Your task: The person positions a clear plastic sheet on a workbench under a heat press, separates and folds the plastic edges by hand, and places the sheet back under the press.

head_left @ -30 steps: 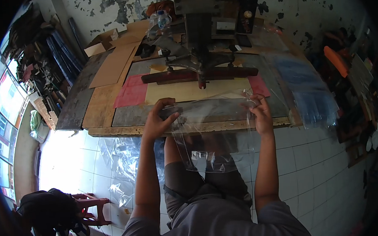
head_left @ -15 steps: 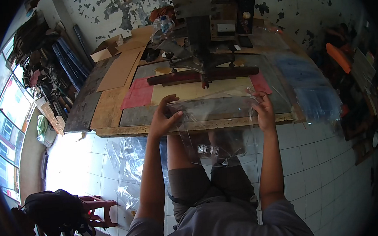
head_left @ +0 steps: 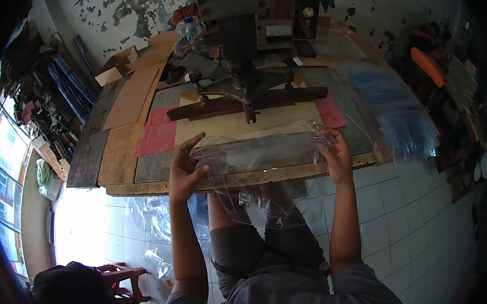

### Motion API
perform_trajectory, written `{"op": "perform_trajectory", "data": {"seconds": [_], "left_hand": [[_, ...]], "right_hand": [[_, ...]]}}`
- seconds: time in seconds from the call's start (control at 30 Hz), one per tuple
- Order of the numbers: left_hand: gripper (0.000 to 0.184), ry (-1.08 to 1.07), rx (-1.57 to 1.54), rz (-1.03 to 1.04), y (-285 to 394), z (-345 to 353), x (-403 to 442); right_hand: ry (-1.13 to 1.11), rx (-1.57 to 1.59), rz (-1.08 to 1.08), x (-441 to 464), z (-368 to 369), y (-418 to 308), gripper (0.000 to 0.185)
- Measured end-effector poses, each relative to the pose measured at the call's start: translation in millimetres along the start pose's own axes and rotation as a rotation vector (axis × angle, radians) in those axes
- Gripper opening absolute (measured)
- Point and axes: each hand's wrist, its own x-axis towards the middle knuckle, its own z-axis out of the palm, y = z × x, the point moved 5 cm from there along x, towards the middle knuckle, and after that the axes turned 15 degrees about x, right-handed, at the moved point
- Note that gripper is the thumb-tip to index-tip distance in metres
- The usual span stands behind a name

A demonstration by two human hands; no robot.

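A clear plastic sheet [head_left: 260,154] spans between my two hands at the near edge of the table. Its lower part hangs, crinkled, past the edge in front of my legs. My left hand [head_left: 184,171] has hold of the sheet's left side, index finger and thumb standing apart at their tips. At the opposite side, my right hand [head_left: 337,154] pinches the upper right corner. Beyond the sheet, a pale yellow panel [head_left: 214,128] with pink ends [head_left: 157,132] lies under a metal press head [head_left: 245,88] with a long dark red bar [head_left: 196,109].
Bluish plastic sheets [head_left: 391,109] are piled on the table's right. Cardboard [head_left: 134,97] lies on the left, with a bottle [head_left: 191,30] behind. Crumpled clear plastic [head_left: 155,218] is on the floor near a red stool [head_left: 126,282] bearing a black bag [head_left: 68,288].
The view has tilted and shifted slightly, so the table sits further left and lower. Both hands keep the plastic sheet stretched between them, a little wider apart.
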Motion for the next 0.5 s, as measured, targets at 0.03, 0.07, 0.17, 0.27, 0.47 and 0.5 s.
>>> {"op": "perform_trajectory", "data": {"seconds": [0.03,0.07,0.17,0.27,0.47,0.5], "left_hand": [[0.074,0.012,-0.007,-0.049,-2,-1,-3],[0.072,0.023,-0.008,-0.091,-4,-4,-3],[0.061,0.018,-0.024,-0.105,-1,9,0],[0.053,0.039,0.058,-0.249,1,14,-5],[0.040,-0.061,0.121,-0.199,-12,7,-13],[0.037,-0.093,0.127,-0.182,-9,9,-14]], "right_hand": [[-0.014,-0.035,-0.010,-2,0,0,0.035],[-0.030,-0.065,-0.029,-1,2,-1,0.036],[-0.044,-0.074,-0.007,4,6,0,0.041],[-0.090,-0.071,0.062,7,8,1,0.045],[-0.128,-0.038,0.063,10,18,-4,0.068],[-0.103,-0.049,0.059,8,19,-4,0.072]]}}
